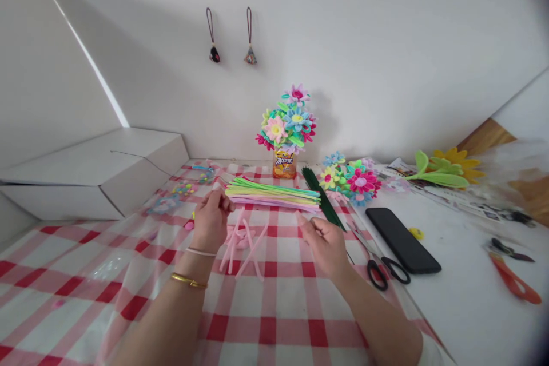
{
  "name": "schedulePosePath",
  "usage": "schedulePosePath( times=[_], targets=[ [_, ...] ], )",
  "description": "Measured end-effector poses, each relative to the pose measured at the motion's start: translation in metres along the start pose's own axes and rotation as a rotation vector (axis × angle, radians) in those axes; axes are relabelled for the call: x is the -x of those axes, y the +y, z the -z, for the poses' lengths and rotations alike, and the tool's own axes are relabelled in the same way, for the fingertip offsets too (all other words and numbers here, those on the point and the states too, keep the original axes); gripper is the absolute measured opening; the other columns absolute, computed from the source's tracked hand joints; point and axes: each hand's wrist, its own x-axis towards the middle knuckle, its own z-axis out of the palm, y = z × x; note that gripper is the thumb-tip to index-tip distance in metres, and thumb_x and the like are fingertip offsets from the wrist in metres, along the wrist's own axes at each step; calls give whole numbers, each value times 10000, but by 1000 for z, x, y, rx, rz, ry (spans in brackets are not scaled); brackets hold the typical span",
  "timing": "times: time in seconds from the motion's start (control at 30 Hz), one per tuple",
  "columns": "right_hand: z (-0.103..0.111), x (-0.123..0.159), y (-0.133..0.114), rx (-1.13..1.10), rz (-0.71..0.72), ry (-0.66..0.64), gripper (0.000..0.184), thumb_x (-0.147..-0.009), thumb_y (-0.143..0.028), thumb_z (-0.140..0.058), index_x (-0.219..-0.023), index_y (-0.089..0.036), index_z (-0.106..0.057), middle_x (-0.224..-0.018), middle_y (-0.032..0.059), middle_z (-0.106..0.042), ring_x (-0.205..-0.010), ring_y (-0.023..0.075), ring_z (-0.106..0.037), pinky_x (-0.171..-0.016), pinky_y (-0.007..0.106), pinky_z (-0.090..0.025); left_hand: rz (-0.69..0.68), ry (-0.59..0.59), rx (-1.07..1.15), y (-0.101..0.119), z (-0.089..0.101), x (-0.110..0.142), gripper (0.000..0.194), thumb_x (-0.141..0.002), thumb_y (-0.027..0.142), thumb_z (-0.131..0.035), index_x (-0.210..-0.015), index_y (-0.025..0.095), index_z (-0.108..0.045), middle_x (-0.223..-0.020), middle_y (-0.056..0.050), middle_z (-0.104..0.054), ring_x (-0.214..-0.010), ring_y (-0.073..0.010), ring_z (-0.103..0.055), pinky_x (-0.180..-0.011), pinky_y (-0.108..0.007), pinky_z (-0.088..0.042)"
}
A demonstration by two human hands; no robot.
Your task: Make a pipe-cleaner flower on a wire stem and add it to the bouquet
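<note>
My left hand (211,220) is closed, its fingers curled beside the left end of a bundle of pipe cleaners (274,194) in green, yellow, pink and lilac. Whatever it may grip is hidden. My right hand (325,242) is also closed, thumb and fingers together, just below the bundle's right end. I cannot make out anything held in it. Between the hands, several loose pale pink pipe cleaner pieces (253,251) lie crossed on the red and white checked cloth (266,320).
Black-handled scissors (380,263) and a black phone (403,240) lie on the right. Dark green stems (326,200) lie behind my right hand. Pipe cleaner flowers stand in an orange container (284,164); another flower bunch (355,180) lies beside. A white box (94,171) sits left.
</note>
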Motion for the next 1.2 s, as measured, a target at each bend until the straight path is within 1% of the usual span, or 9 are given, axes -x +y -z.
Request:
schedulePosePath(
  times=[0.17, 0.3, 0.37, 0.47, 0.57, 0.73, 1.0, 1.1, 1.2],
  targets=[
    [-2, -4, 9, -122, -34, -21, 212, -799, -338, -510, -923, -186, -589, -827, 30, -640, -734, 153, -584, -641, 254, -444, -52, 60, -148, 2, 2, 0, 405, -739, 317, -488, -454, 200, -224, -411, 72, -209, -402, -71, -298, -447, -225, -334],
    [-2, -4, 10, -129, -136, -93, 297, -847, -404, -417, -814, -178, -607, -467, -30, -529, -503, 133, -546, -556, 248, -431, -6, 11, -469, -8, 11, -4, 304, -687, 386, -548, -508, 182, -412, -467, 42, -403, -467, -89, -402, -500, -236, -359],
    [-2, -4, 11, -108, -147, -117, 339, -848, -426, -404, -737, -177, -606, -448, -27, -512, -486, 132, -534, -537, 246, -423, -2, -21, -701, -15, 15, -6, 256, -651, 412, -581, -637, 164, -518, -568, 13, -507, -548, -121, -475, -548, -253, -380],
    [-2, -7, 14, -88, -138, -119, 287, -808, -417, -472, -761, -175, -617, -634, 21, -627, -616, 156, -584, -598, 262, -445, -76, -159, -1036, -23, 17, -3, 410, -643, 442, -585, -935, 155, -559, -878, -72, -608, -816, -209, -552, -709, -318, -412],
    [3, -13, 20, -80, -162, -54, 270, -786, -408, -496, -817, -172, -625, -725, 42, -662, -680, 176, -601, -647, 288, -455, -118, -357, -1313, -27, 10, 7, 646, -634, 469, -589, -1190, 169, -450, -1178, -132, -513, -1106, -289, -434, -894, -409, -338],
    [23, -29, 36, -110, -196, 133, 247, -740, -377, -547, -850, -177, -642, -761, 38, -667, -687, 172, -604, -660, 295, -457, -162, -534, -1644, -32, 1, 24, 766, -601, 361, -612, -1304, 247, -331, -1298, -124, -380, -1211, -322, -308, -979, -505, -201],
    [40, -40, 59, -124, -182, 285, 287, -654, -419, -635, -797, -172, -660, -730, 28, -670, -690, 171, -599, -668, 288, -454, -158, -492, -1757, -35, 7, 21, 643, -628, 160, -518, -1254, 242, -399, -1284, -125, -382, -1197, -304, -330, -983, -509, -186],
    [41, -38, 59, -15, -180, 258, 336, -667, -477, -612, -788, -166, -651, -709, 31, -670, -675, 174, -602, -627, 266, -452, -205, -517, -1717, -32, 3, 23, 587, -644, 147, -513, -1220, 238, -441, -1252, -115, -420, -1162, -298, -374, -976, -511, -209],
    [38, -43, 54, 321, -143, 112, 447, -837, -491, -355, -735, -160, -638, -697, 56, -672, -681, 170, -613, -631, 254, -443, -302, -590, -1615, -31, -4, 27, 440, -695, 185, -515, -1133, 214, -520, -1200, -104, -483, -1125, -271, -415, -980, -473, -248]
  ],
)
